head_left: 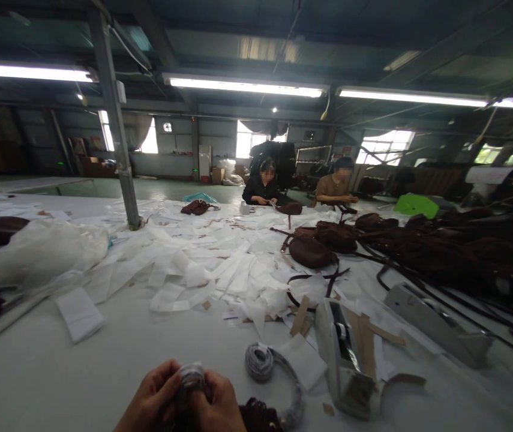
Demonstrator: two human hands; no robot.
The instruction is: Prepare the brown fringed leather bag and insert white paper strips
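Observation:
At the bottom edge, my left hand and my right hand come together with fingers closed around a small grey-and-white wrapped bundle. Its exact kind is unclear. Right of my hands, a coiled strap in grey wrapping lies on the table, its tail curving down toward a dark brown gathered piece. That piece sits against my right hand and is partly cut off by the frame. A tape dispenser stands further right.
White paper sheets cover the table's middle. Brown bags with straps and a second dispenser lie right. A plastic bag and a metal post stand left. Two people work with their hands at the far edge.

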